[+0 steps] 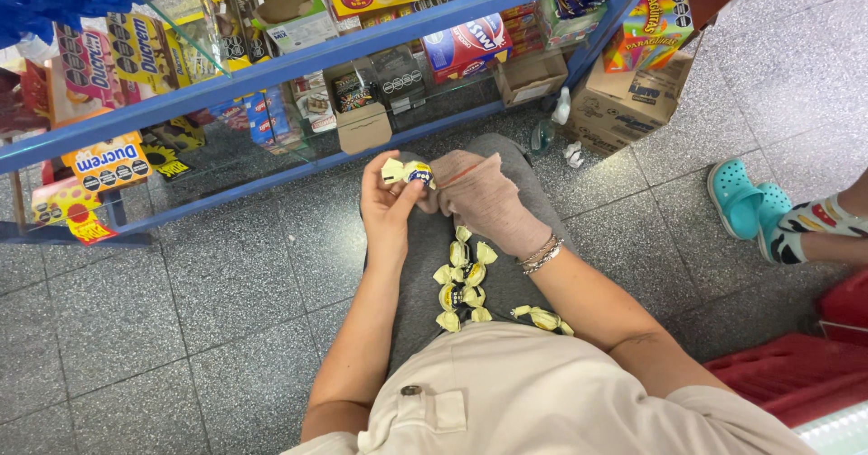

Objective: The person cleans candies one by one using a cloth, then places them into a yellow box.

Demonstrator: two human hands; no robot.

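Fingertips of the left hand pinch a wrapped candy above the lap; the right hand, under a cloth, closes loosely beside it; light, crinkly, probably slippery, best gripped at its twisted ends; more candies lie on the lap.

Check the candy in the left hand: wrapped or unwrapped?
Wrapped: the candy in the left hand shows pale yellow twisted wrapper ends; the right hand wipes it with a cloth.
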